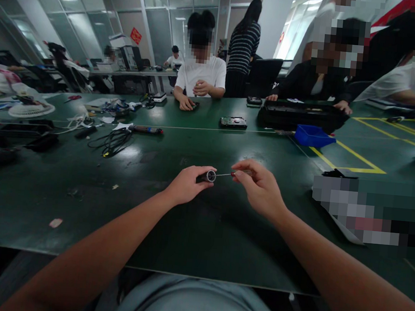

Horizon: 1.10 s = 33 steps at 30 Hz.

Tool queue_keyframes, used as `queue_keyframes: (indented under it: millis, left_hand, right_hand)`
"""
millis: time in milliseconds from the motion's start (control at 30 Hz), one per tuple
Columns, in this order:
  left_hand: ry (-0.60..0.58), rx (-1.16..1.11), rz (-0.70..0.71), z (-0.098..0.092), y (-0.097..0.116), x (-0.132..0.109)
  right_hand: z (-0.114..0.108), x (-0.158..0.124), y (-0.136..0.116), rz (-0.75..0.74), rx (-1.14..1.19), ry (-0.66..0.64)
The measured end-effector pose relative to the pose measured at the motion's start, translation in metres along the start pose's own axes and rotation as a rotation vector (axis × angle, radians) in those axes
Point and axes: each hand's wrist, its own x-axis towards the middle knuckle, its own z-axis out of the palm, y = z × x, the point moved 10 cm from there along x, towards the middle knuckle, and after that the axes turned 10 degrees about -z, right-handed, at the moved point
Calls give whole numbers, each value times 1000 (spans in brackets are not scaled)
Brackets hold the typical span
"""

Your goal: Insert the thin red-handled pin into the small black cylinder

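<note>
My left hand [186,185] is closed around a short black cylinder [210,176] whose round, silver-rimmed end faces me and to the right. Between the fingers of my right hand [262,189] is a thin screwdriver [223,175] with a reddish collar; most of its handle is hidden by the fingers. Its slim metal shaft points left, and the tip meets the rim of the cylinder or goes just inside; I cannot tell which. Both hands are held above the green table [200,242], in front of my body.
To the left lie a corded tool [146,130], a coiled black cable [112,142] and a white round grille [32,108]. Ahead is a hard drive [233,122]. A blue bin [314,136] and long black case [301,117] stand right. Across the table a person [202,73] works.
</note>
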Motion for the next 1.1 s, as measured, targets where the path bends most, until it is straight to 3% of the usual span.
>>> queue_keyframes:
  millis: [500, 1100]
  left_hand:
    - [-20, -13, 0, 2, 2, 0]
    - [-21, -37, 11, 3, 0, 0]
  right_hand:
    - [3, 0, 8, 62, 26, -14]
    - [0, -1, 14, 87, 109, 63]
